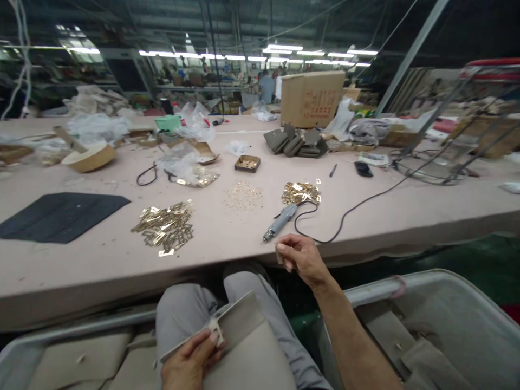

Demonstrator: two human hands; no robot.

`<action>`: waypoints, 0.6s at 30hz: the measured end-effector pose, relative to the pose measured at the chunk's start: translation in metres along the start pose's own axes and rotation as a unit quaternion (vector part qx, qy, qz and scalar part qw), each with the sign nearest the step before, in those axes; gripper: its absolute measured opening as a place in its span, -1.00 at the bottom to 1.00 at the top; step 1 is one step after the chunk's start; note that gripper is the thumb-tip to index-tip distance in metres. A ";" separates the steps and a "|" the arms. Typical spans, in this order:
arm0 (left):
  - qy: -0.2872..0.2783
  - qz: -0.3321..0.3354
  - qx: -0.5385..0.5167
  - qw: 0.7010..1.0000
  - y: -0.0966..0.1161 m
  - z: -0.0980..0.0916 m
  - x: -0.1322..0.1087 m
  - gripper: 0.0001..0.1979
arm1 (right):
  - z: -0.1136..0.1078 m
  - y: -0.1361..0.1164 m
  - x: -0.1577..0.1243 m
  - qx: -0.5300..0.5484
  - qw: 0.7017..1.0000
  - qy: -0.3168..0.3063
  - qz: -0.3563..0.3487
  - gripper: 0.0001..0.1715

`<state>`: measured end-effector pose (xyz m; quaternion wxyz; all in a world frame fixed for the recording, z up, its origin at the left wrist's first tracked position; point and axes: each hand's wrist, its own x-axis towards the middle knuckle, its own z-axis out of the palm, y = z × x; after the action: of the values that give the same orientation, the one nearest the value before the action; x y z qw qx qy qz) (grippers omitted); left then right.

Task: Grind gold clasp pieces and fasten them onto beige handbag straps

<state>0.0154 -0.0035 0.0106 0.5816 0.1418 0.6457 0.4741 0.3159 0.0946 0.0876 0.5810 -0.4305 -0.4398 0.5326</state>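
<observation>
Head view: both hands busy, lower centre.
Left hand [190, 363] clamps grey panel [240, 320] on lap; right hand [303, 259] pinches small piece [279, 253] near screwdriver [280, 221].

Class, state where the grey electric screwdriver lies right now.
In the head view, the screwdriver lies near the table's front edge, just beyond the right hand, beside a small pile of brass fittings.

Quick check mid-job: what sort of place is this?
Probably a bag or leather-goods factory: long worktable, piles of brass fittings, an electric screwdriver; left hand grips a grey panel, right hand pinches a small piece.
</observation>
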 end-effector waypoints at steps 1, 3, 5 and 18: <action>-0.001 0.005 -0.006 1.000 0.000 -0.001 -0.001 -0.46 | 0.013 0.005 -0.004 0.007 1.000 -0.012 0.009 -0.63; 0.000 0.026 -0.009 1.000 0.001 -0.001 -0.007 -0.47 | 0.037 0.016 -0.013 0.013 0.999 -0.036 0.024 -0.65; -0.011 0.037 -0.005 0.999 0.003 0.000 -0.014 -0.49 | 0.059 0.027 -0.023 0.002 0.997 -0.064 0.041 -0.66; -0.099 0.064 -0.008 0.993 0.000 -0.011 -0.020 -0.59 | 0.126 0.090 -0.065 -0.115 0.965 -0.196 0.131 -0.74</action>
<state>0.0113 -0.0228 0.0219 0.6121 0.2243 0.5711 0.4989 0.1696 0.0391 0.0278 0.3550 -0.4354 -0.5428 0.6243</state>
